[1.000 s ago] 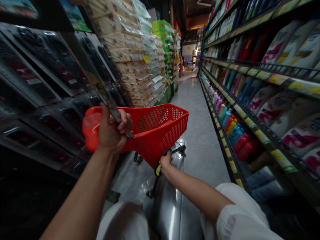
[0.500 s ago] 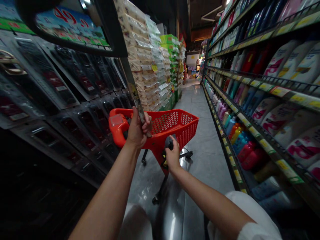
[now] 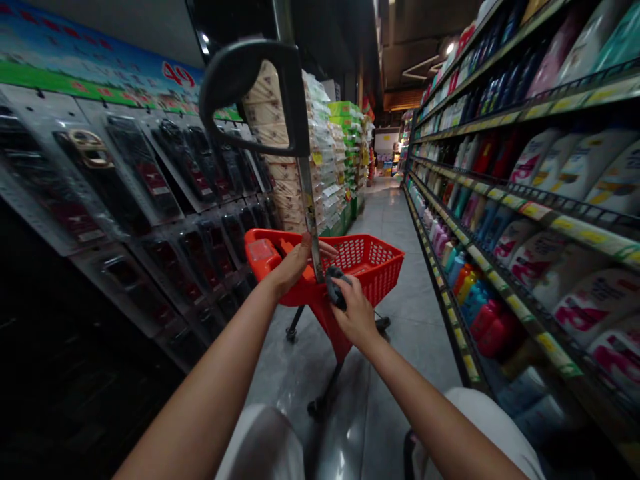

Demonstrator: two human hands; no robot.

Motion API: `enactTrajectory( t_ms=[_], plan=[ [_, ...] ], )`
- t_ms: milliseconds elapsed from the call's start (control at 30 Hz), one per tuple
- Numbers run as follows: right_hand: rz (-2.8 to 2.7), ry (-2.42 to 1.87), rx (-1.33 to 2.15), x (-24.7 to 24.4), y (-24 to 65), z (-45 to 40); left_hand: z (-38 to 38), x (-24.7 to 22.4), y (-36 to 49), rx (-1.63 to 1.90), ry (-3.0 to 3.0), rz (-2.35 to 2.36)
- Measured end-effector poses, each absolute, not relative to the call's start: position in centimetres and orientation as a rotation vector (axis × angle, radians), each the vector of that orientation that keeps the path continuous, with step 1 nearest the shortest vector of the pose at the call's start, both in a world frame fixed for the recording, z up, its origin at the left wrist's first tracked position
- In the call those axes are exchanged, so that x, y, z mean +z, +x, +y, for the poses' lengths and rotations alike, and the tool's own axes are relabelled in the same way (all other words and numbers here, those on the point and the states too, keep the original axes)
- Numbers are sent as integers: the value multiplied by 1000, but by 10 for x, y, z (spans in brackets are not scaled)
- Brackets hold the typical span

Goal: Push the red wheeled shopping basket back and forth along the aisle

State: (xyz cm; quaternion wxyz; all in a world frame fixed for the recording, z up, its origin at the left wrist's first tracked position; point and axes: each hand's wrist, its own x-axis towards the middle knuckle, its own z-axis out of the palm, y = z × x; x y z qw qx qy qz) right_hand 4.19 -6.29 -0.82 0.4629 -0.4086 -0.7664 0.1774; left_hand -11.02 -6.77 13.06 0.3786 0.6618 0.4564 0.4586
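Observation:
A long metal blade or pole (image 3: 306, 193) with a black looped handle (image 3: 297, 100) stands nearly upright in front of me, its lower end by the cart's rim. My left hand (image 3: 299, 261) is against its lower part, thumb on the near side and fingers stretched out behind it, not wrapped round. My right hand (image 3: 354, 308) is closed on a dark grey cloth-like item (image 3: 336, 287), just right of the pole's lower end. Both hands are at the near side of a red plastic shopping cart (image 3: 383, 283); its basket shows no goods.
Packaged belts (image 3: 145, 167) hang on the left wall. Stacked paper packs (image 3: 285, 193) stand behind the cart. A long shelf (image 3: 500, 200) of bottles runs along the right. The grey tiled floor (image 3: 390, 207) leads down the aisle. My knees show at the bottom.
The pole has swung right and more upright. My left hand's fingers have loosened from around it and straightened. My right hand, with the grey item, has come up beside the pole. The view has shifted slightly.

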Motion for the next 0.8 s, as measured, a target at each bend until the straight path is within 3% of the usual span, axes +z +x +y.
enactTrajectory(
  t_ms=[267, 467, 700, 800],
  plan=[
    [-1736, -1140, 406, 1, 20, -75, -57, 120, -114, 1135, 1449, 1117],
    [-1640, -1104, 388, -43, -1, -99, -59, 121, -118, 1253, 1406, 1120],
    [-1435, -1028, 323, -23, -47, -109, -60, 124, -114, 1207, 1406, 1119],
    [-1397, -1064, 307, -52, -50, -105, -62, 126, -114, 1191, 1381, 1111]
  ],
)
